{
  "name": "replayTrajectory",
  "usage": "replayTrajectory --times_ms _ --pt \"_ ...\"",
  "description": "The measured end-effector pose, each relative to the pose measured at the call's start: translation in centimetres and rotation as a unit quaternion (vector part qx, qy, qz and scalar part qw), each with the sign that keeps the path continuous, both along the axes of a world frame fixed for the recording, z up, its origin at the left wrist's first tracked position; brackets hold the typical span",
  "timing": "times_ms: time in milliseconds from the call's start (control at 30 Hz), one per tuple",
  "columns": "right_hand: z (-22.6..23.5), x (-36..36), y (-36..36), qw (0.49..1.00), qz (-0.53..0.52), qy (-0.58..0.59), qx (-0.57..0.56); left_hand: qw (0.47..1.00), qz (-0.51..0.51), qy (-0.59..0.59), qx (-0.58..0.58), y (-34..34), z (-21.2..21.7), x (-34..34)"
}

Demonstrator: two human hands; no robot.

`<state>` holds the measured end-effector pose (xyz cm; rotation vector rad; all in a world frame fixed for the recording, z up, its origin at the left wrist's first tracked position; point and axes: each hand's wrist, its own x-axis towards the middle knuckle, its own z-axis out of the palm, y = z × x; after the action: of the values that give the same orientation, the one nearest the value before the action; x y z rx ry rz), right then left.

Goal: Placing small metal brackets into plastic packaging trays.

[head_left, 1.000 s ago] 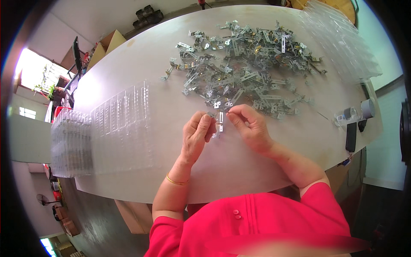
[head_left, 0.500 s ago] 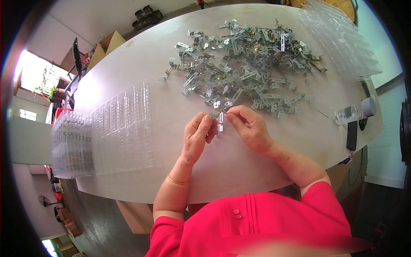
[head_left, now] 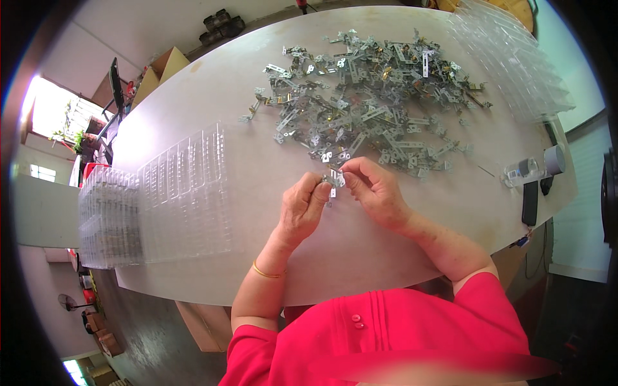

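Observation:
In front of the near edge of a large heap of small metal brackets (head_left: 380, 96), my two hands meet over one metal bracket (head_left: 333, 183). My left hand (head_left: 304, 202) is closed, its thumb and fingers pinching the bracket from the left. From the right, my right hand (head_left: 376, 193) pinches with thumb and forefinger at the bracket's upper part. The bracket is silvery, narrow and held roughly upright; the fingers hide some of it. Whether the right fingertips also hold a separate small part is too small to tell.
An unfilled clear plastic tray (head_left: 187, 199) lies at the left beside a stack of filled clear trays (head_left: 109, 219). More clear trays (head_left: 515, 64) are piled at the far right. A clear bottle (head_left: 523, 172) and a black phone-like object (head_left: 529, 204) are near the right edge.
My left hand has shifted slightly right and turned, its thumb now nearer the bracket's middle. My right fingertips have stayed almost in place beside the bracket.

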<state>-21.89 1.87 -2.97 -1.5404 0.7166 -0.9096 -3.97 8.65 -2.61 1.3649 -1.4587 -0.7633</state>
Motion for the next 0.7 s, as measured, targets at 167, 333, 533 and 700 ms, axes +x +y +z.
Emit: replayTrajectory --times_ms 167,333,533,700 --pt "0.9 0.6 -0.3 0.994 0.051 -0.052 0.076 0.988 -0.008 -0.125 -0.092 -0.3 0.3 0.1" --pt "0.8 -0.7 -0.5 0.995 0.086 -0.047 0.028 0.983 0.000 -0.152 -0.100 0.4 0.0 -0.6" --pt "0.4 -1.0 -0.2 0.992 0.085 -0.043 0.078 0.973 0.002 -0.162 -0.162 0.5 -0.7 -1.2" --pt "0.3 -0.2 -0.5 0.989 0.102 -0.106 -0.007 0.955 -0.035 -0.223 -0.193 0.3 -0.3 -1.2"
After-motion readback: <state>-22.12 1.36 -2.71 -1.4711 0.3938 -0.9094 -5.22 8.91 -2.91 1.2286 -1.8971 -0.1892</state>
